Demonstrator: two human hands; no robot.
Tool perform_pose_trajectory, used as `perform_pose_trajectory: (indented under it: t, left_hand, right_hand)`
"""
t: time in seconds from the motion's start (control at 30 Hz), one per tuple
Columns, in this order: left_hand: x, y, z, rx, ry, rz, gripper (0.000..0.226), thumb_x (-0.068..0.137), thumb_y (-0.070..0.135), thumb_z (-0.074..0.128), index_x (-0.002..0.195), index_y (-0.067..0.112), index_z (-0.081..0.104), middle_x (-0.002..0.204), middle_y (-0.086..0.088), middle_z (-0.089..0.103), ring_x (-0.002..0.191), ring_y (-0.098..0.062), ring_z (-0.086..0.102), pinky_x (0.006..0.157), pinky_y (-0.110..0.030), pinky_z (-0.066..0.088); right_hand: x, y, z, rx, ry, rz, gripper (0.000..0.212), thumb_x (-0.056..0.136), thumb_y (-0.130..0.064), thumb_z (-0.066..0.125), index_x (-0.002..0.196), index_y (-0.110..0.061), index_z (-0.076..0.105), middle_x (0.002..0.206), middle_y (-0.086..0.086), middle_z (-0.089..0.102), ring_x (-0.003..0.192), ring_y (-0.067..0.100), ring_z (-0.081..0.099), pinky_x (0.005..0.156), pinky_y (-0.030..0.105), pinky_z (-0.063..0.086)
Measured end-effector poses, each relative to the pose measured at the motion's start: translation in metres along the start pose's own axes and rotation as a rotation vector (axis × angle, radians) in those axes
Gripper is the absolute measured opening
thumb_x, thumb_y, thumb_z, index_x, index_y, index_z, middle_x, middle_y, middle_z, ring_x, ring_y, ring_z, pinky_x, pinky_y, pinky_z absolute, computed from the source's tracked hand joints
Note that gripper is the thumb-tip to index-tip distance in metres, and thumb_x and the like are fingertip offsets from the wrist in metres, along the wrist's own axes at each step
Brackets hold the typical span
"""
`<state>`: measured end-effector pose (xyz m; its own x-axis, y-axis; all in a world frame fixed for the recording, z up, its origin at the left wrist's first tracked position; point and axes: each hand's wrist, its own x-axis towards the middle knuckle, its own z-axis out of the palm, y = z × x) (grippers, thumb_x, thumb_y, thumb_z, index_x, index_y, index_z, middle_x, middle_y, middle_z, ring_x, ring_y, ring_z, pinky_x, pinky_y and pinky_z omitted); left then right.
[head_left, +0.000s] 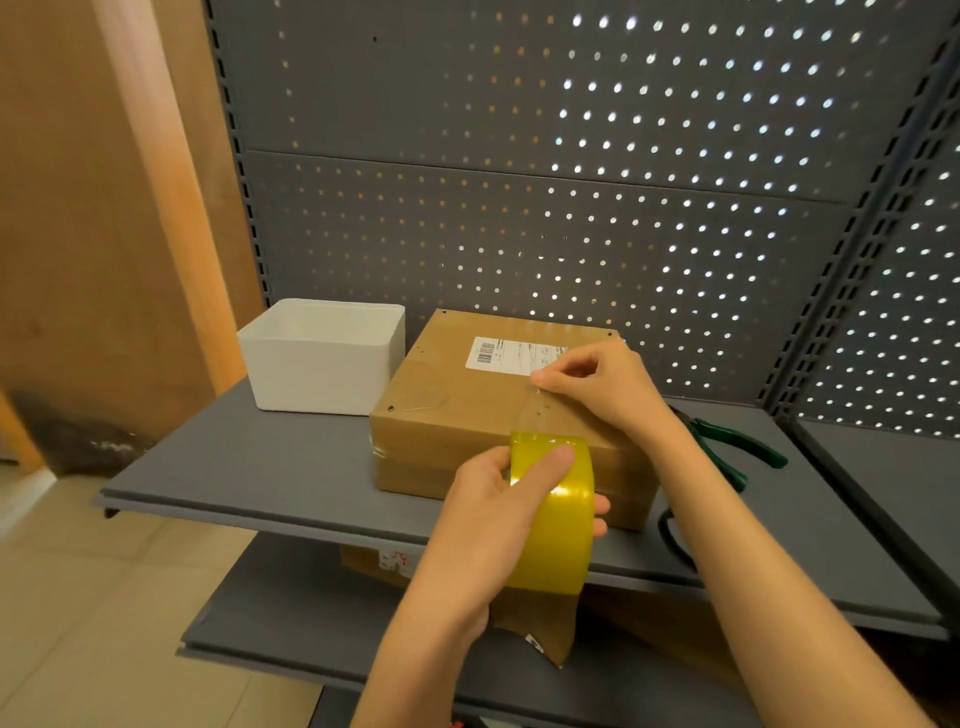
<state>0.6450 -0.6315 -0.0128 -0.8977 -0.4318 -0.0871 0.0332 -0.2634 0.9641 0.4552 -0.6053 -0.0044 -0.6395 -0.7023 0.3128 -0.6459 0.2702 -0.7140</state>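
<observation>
A grey perforated metal back panel was seen behind a flat grey metal shelf. A closed brown cardboard box was recorded on the shelf, near its front edge and right of centre. An open white rectangular plastic bin was noted just to the left of the box, possibly touching its rear corner; the gap was not resolved.

A wide roll of yellow-tinted transparent packing tape was held upright in front of the near face of the box, over the shelf edge. The left hand was wrapped around the roll, the thumb laid across its outer face and the fingertips showing past its right side.

The right hand was placed on the top of the box with fingers curled, thumb and forefinger pinched on the free end of a clear tape strip. The strip was seen running from the roll up over the front top edge of the box.

Green-handled pliers were noted on the shelf, right of the box and partly hidden by the right forearm. A white barcode shipping label was noted on the box top, just beside the right fingertips.
</observation>
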Motion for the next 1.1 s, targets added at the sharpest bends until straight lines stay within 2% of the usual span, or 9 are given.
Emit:
perform_pose_trajectory:
  t: [0.2,0.4,0.5,0.63,0.8,0.87,0.97,1.03,1.1]
  left_hand:
    - [0.003,-0.003,-0.004,-0.005,-0.012,-0.001,0.024,0.089,0.031,0.055,0.104,0.013,0.062,0.082,-0.01,0.075,0.071,-0.017,0.072,0.063,-0.027,0.058]
    - [0.003,-0.004,-0.004,0.011,-0.008,0.018,0.024,0.088,0.032,0.054,0.102,0.015,0.062,0.08,-0.009,0.075,0.068,-0.016,0.072,0.061,-0.027,0.058]
    - [0.002,-0.004,-0.002,0.024,-0.003,0.021,0.024,0.089,0.033,0.054,0.103,0.015,0.061,0.079,-0.008,0.075,0.067,-0.015,0.072,0.061,-0.026,0.058]
    - [0.001,-0.003,-0.002,0.038,0.006,0.026,0.023,0.09,0.031,0.054,0.103,0.014,0.062,0.08,-0.008,0.075,0.067,-0.015,0.071,0.061,-0.026,0.058]
    - [0.0,-0.002,-0.001,0.051,0.01,0.018,0.022,0.091,0.033,0.053,0.103,0.017,0.061,0.081,-0.006,0.075,0.065,-0.015,0.071,0.062,-0.028,0.058]
    - [0.0,-0.002,0.0,0.052,0.017,0.019,0.02,0.091,0.034,0.053,0.102,0.019,0.06,0.08,-0.005,0.075,0.064,-0.015,0.071,0.06,-0.026,0.058]
    - [0.0,-0.005,0.001,0.045,0.037,0.026,0.019,0.091,0.034,0.053,0.101,0.02,0.06,0.079,-0.005,0.075,0.063,-0.015,0.071,0.06,-0.027,0.058]
    - [-0.001,-0.008,0.003,0.044,0.051,0.047,0.02,0.091,0.034,0.052,0.102,0.02,0.059,0.078,-0.007,0.075,0.062,-0.016,0.07,0.061,-0.029,0.057]
    - [-0.001,-0.012,0.004,0.048,0.066,0.071,0.022,0.091,0.036,0.051,0.104,0.019,0.058,0.075,-0.008,0.074,0.061,-0.017,0.07,0.062,-0.031,0.057]
  right_hand:
    - [0.009,0.011,0.005,-0.014,0.008,0.055,0.032,0.073,-0.027,0.079,0.095,-0.012,0.062,0.076,-0.002,0.059,0.068,0.006,0.05,0.069,0.023,0.044]
    - [0.011,0.009,0.009,-0.011,-0.008,0.071,0.018,0.075,-0.022,0.077,0.069,-0.022,0.06,0.066,-0.006,0.054,0.063,0.006,0.048,0.071,0.031,0.044]
    - [0.011,0.005,0.01,-0.007,-0.015,0.14,0.017,0.078,-0.021,0.075,0.069,-0.024,0.06,0.071,-0.008,0.054,0.07,0.009,0.051,0.071,0.03,0.045]
    - [0.006,0.003,0.013,-0.073,0.281,0.203,0.011,0.092,-0.017,0.056,0.081,-0.019,0.054,0.069,-0.008,0.048,0.065,0.007,0.046,0.052,0.019,0.032]
    - [-0.013,-0.009,0.012,-0.062,0.38,-0.112,0.016,0.094,-0.02,0.052,0.094,-0.011,0.066,0.09,0.001,0.064,0.08,0.009,0.053,0.066,0.017,0.036]
    - [-0.026,-0.016,0.01,-0.119,0.294,-0.276,0.023,0.096,-0.021,0.049,0.096,-0.008,0.068,0.094,0.0,0.065,0.084,0.008,0.053,0.071,0.017,0.036]
    - [-0.035,-0.012,0.007,-0.215,-0.105,-0.196,0.037,0.101,-0.029,0.036,0.105,-0.005,0.064,0.115,0.005,0.064,0.099,0.017,0.056,0.074,0.022,0.035]
    - [-0.032,-0.004,0.004,-0.387,-0.275,-0.103,0.045,0.102,-0.032,0.028,0.135,-0.008,0.046,0.145,0.005,0.042,0.133,0.021,0.037,0.099,0.025,0.029]
    - [-0.029,-0.001,0.004,-0.502,-0.374,-0.086,0.05,0.103,-0.034,0.023,0.148,-0.012,0.022,0.156,0.001,0.016,0.144,0.016,0.013,0.113,0.026,0.01]
